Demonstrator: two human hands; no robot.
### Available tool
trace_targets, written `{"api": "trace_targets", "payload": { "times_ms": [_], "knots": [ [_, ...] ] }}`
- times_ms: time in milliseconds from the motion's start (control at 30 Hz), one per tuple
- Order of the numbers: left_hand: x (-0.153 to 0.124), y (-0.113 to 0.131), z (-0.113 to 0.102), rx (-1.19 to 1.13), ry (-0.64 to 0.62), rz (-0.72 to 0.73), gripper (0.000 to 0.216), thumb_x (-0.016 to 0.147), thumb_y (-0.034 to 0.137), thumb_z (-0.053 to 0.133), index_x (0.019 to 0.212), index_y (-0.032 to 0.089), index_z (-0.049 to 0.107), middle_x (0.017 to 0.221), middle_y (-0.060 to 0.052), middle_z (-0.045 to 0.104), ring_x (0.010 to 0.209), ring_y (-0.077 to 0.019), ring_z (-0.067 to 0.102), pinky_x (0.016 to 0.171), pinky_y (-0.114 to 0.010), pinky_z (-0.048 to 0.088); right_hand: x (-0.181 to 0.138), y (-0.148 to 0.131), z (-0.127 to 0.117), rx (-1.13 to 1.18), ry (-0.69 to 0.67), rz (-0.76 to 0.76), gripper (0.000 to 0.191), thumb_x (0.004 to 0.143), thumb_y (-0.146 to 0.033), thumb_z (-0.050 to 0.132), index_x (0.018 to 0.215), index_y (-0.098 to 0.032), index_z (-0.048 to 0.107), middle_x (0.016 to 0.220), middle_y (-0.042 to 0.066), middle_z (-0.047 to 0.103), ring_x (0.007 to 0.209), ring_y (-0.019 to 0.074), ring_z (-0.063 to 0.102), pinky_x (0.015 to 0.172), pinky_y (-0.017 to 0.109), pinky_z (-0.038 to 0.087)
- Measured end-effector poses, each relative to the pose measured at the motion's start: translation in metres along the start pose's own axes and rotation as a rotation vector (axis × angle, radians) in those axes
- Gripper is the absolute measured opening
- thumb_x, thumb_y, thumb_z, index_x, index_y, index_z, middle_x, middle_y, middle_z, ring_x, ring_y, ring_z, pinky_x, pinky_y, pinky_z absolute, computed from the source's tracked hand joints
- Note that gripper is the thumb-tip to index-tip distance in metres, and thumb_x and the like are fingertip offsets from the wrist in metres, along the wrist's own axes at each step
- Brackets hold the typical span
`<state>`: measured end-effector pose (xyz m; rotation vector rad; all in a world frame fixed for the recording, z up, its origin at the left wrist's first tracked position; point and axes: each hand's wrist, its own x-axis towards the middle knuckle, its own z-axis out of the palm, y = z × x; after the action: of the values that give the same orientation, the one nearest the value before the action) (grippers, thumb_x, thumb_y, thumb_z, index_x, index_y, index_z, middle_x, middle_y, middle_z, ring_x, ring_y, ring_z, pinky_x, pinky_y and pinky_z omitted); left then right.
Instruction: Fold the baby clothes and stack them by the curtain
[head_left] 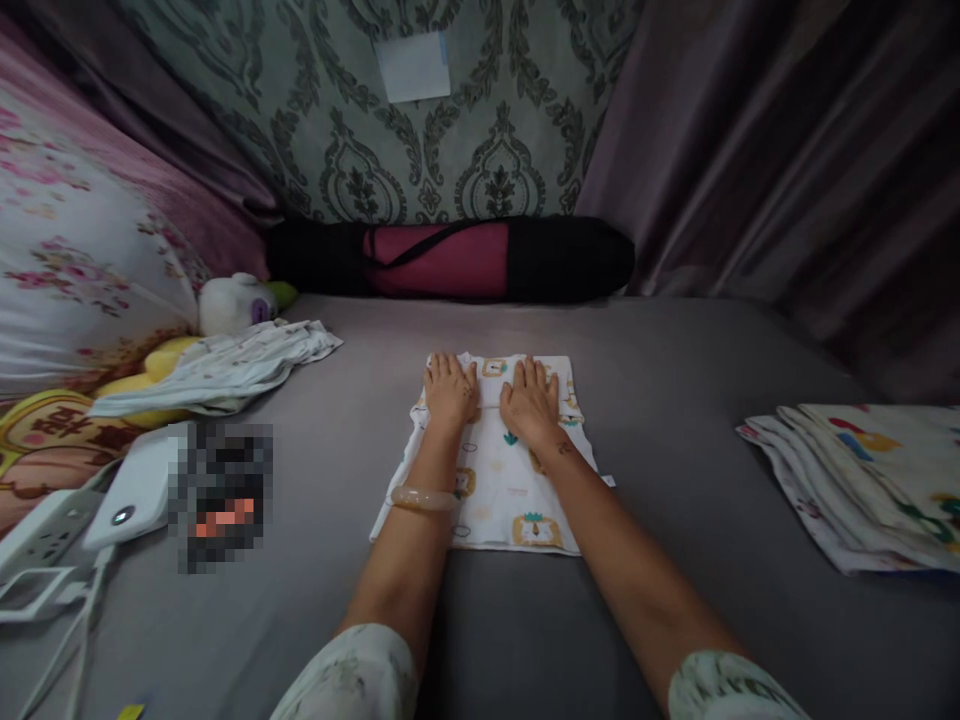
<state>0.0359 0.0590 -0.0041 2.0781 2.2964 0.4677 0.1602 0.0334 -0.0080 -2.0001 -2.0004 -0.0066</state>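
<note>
A white cloth (495, 500) printed with lion faces and green motifs lies on the grey sheet in front of me. Its far part is folded over toward me, making a band across the top. My left hand (450, 390) rests flat on the left of that band, fingers stretched away from me. On the right of the band, my right hand (532, 400) is also pressed flat, its fingers a little spread. Neither hand grips the cloth. A small white tag sticks out at the cloth's right edge. My forearms cover parts of both sides.
A folded stack of printed cloths (862, 480) lies at the right. At the left are a crumpled light cloth (225, 365), a plush toy (232, 303), a white power bank (139, 485) and a power strip (52, 535) with cables. A black and red long bag (442, 260) lies along the wall.
</note>
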Motion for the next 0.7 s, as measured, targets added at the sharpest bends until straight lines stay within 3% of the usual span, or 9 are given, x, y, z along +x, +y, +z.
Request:
{"api": "trace_targets", "payload": {
  "times_ms": [100,233,367,533,700],
  "knots": [
    [-0.002,-0.002,0.005,0.038,-0.059,-0.008,0.066,0.097,0.046,0.025,0.144,0.002,0.037,0.151,-0.021,0.035,0.144,-0.0304,0.026,0.117,-0.044,0.020,0.000,0.001,0.002,-0.005,-0.051,0.018,0.058,0.096,-0.031,0.028,0.147,-0.003,0.035,0.155,0.016,0.030,0.143,0.0299,0.022,0.115,0.050,0.010],
    [-0.001,-0.003,0.006,0.043,-0.050,0.001,0.067,0.097,0.046,0.024,0.144,0.001,0.037,0.152,-0.021,0.035,0.144,-0.0303,0.025,0.117,-0.043,0.019,0.001,0.002,-0.003,0.014,-0.076,0.018,0.058,0.096,-0.031,0.027,0.147,-0.004,0.035,0.155,0.016,0.029,0.143,0.0290,0.022,0.115,0.048,0.011],
    [0.001,-0.008,0.000,0.036,0.017,-0.060,0.066,0.097,0.045,0.022,0.144,0.001,0.038,0.152,-0.020,0.034,0.145,-0.0313,0.021,0.118,-0.047,0.015,0.005,0.014,-0.008,0.003,0.005,0.124,0.060,0.097,-0.033,0.026,0.147,-0.002,0.032,0.155,0.020,0.028,0.144,0.0305,0.020,0.115,0.050,0.012],
    [0.002,-0.014,-0.003,0.004,-0.089,-0.112,0.066,0.096,0.044,0.028,0.144,-0.001,0.036,0.153,-0.022,0.030,0.143,-0.0315,0.028,0.116,-0.044,0.022,0.010,0.030,-0.005,0.000,-0.048,0.204,0.063,0.096,-0.034,0.026,0.146,0.005,0.032,0.154,0.022,0.028,0.143,0.0325,0.020,0.113,0.049,0.019],
    [0.009,-0.016,-0.022,-0.082,-0.111,-0.126,0.062,0.095,0.045,0.032,0.140,0.004,0.041,0.151,-0.022,0.035,0.142,-0.0315,0.029,0.115,-0.045,0.025,0.011,0.031,-0.006,-0.034,0.033,0.150,0.061,0.098,-0.036,0.023,0.146,0.000,0.033,0.155,0.021,0.027,0.144,0.0312,0.018,0.114,0.050,0.014]
  ]
}}
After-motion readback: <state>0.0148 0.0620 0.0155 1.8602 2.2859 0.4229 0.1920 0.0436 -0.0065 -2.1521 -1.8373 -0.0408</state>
